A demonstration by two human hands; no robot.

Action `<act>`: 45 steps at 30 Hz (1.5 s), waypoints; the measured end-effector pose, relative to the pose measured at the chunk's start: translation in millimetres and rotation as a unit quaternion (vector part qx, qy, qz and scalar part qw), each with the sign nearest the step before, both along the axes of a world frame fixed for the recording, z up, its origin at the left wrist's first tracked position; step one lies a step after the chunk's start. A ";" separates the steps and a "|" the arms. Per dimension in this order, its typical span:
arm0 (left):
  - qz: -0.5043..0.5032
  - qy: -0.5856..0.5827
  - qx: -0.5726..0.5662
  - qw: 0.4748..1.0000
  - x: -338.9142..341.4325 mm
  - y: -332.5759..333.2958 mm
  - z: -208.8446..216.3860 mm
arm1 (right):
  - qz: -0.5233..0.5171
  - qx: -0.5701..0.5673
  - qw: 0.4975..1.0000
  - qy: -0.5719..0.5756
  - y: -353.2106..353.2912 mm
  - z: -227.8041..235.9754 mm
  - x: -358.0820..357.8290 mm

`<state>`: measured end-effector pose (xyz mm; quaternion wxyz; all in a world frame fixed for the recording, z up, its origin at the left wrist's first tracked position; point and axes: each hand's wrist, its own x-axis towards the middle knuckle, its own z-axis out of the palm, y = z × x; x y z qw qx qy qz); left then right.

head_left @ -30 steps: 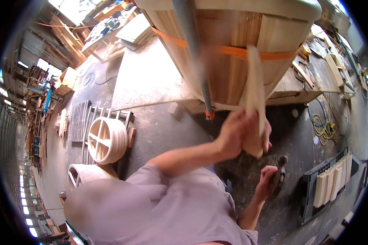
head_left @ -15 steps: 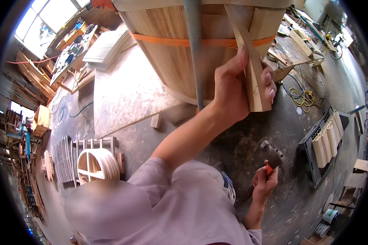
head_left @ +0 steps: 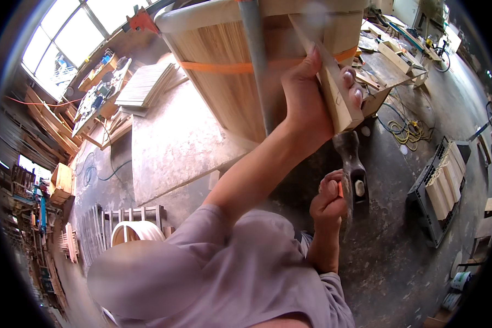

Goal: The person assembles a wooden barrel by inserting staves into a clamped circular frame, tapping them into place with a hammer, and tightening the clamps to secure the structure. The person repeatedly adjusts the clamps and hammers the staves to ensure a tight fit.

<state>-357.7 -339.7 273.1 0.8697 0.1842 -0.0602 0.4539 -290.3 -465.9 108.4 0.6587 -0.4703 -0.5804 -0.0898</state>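
Note:
A large tub of upright wooden staves [head_left: 210,46] stands in front of me, with an orange strap [head_left: 216,67] around it and a grey metal bar [head_left: 252,49] down its side. My left hand [head_left: 305,101] is closed around a narrow wooden board [head_left: 339,106], held tilted along the tub's right side. Below it, my right hand [head_left: 329,202] grips a hammer [head_left: 349,153] by its orange and dark handle. The hammer head is close under the board's lower end; whether they touch I cannot tell.
A pale sheet [head_left: 175,147] lies left of the tub, with stacked thin boards [head_left: 145,85] behind. On the right are a black crate [head_left: 440,191] of wood strips, a coiled yellow cable [head_left: 410,134] and a cluttered workbench [head_left: 385,68]. Round wooden hoops [head_left: 136,230] stand lower left.
My right hand has raised the hammer up and to the left, bringing its head near the board's lower end. My left hand still holds the board; the view has shifted slightly.

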 end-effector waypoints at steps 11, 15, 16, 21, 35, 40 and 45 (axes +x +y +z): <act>0.038 -0.003 0.035 0.999 3.7 0.6 -0.3 | 0.053 -0.048 0.995 0.074 -5.1 -12.6 9.1; 0.013 0.015 0.054 0.998 3.5 -9.7 -13.4 | 0.166 0.130 0.966 0.152 -8.9 8.0 4.1; 0.017 0.026 0.071 0.997 5.3 -11.9 -14.9 | 0.174 0.134 0.961 0.168 -8.4 6.2 4.8; 0.010 0.038 0.030 0.999 14.9 -6.8 -10.9 | 0.104 0.107 0.970 0.193 -1.4 -7.4 12.3; 0.067 0.018 0.016 0.997 44.6 4.2 0.9 | 0.090 0.020 0.984 0.150 -2.7 8.1 30.3; 0.073 0.032 0.063 0.995 41.5 11.5 -2.6 | 0.157 -0.076 0.955 0.238 6.3 29.7 28.8; 0.057 0.013 0.083 0.995 43.1 13.0 -4.2 | 0.153 -0.092 0.958 0.224 2.2 24.1 29.8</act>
